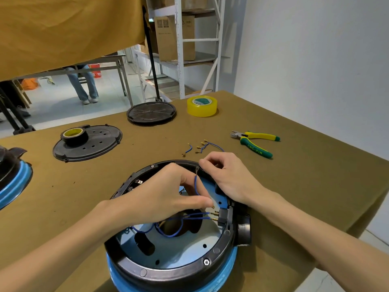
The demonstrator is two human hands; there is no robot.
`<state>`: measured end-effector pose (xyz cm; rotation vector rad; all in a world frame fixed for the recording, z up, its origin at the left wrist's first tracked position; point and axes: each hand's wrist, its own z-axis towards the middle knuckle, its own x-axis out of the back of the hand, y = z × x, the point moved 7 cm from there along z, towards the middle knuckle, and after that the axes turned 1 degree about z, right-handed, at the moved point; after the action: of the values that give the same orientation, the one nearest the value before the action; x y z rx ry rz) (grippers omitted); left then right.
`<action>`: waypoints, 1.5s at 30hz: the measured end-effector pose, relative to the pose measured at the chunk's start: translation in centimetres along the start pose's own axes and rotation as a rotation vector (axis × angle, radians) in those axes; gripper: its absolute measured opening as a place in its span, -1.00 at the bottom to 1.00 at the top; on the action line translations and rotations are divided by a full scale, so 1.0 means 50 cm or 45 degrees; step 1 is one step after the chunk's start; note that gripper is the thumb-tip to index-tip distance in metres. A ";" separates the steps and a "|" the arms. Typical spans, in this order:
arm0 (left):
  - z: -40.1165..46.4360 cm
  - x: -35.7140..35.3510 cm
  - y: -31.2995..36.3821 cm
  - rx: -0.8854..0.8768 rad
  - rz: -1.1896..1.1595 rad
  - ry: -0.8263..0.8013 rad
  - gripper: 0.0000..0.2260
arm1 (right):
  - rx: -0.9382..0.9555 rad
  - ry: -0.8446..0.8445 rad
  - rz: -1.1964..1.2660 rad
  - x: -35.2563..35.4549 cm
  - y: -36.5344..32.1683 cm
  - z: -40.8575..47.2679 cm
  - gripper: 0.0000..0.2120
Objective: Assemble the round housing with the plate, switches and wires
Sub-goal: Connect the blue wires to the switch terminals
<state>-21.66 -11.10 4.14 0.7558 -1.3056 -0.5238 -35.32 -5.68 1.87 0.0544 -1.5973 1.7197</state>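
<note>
wiring step: inside round housing [168, 260], left hand [164, 197] and right hand [227, 178] pinch blue wire [196, 186]; next, seat its terminal on switch [223, 216].

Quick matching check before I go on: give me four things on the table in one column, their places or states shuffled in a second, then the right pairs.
1. pliers
2. yellow tape roll
3. black tape roll
4. left hand

A. on the black perforated lid
B. far edge, beside the round black plate
C. pinching a blue wire inside the housing
D. lying right of the loose wires

Pairs: 1-D, 2-B, 3-A, 4-C
</note>
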 end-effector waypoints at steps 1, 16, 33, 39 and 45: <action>0.000 -0.004 -0.002 0.011 0.000 0.007 -0.91 | 0.019 -0.019 0.011 -0.001 -0.005 0.001 -0.71; -0.016 -0.015 -0.030 0.469 -0.132 -0.025 -0.65 | 0.005 -0.060 0.090 -0.017 0.003 0.009 -0.69; -0.011 -0.034 -0.049 0.764 -0.178 -0.141 -0.71 | -0.051 -0.055 0.135 -0.022 0.010 0.011 -0.71; -0.006 -0.045 -0.051 0.777 -0.214 -0.188 -0.76 | -0.063 -0.038 0.186 -0.023 0.012 0.011 -0.71; -0.010 -0.037 -0.042 0.700 0.000 -0.187 -0.62 | -0.056 -0.015 0.207 -0.022 0.012 0.011 -0.71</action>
<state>-21.39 -11.07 1.31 1.1854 -1.6112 -0.2177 -35.12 -6.65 0.92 -0.0892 -1.6870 1.8088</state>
